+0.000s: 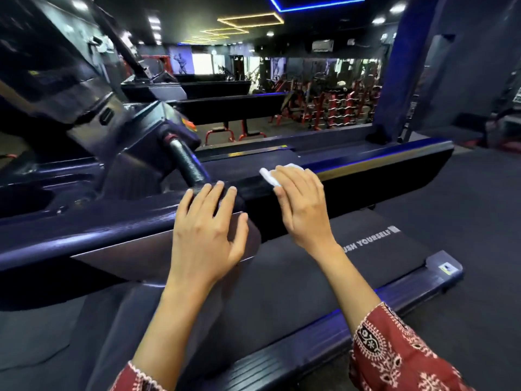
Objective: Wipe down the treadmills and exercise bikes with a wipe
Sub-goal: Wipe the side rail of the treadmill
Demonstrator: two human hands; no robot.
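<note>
Past the right hand (301, 203) the treadmill rail (380, 165) runs on bare to its rounded end, with open floor (479, 221) beyond. Just ahead of the left hand (205, 235) a black grip (187, 162) angles up from the rail. The left hand lies flat on the rail, fingers spread, holding nothing. The right hand presses a folded white wipe (267, 176) onto the rail top with nearly straight fingers; the wipe shows at the fingertips. Below both hands lies the dark belt (282, 292). Far ahead stand red gym machines (324, 108) under ceiling lights.
</note>
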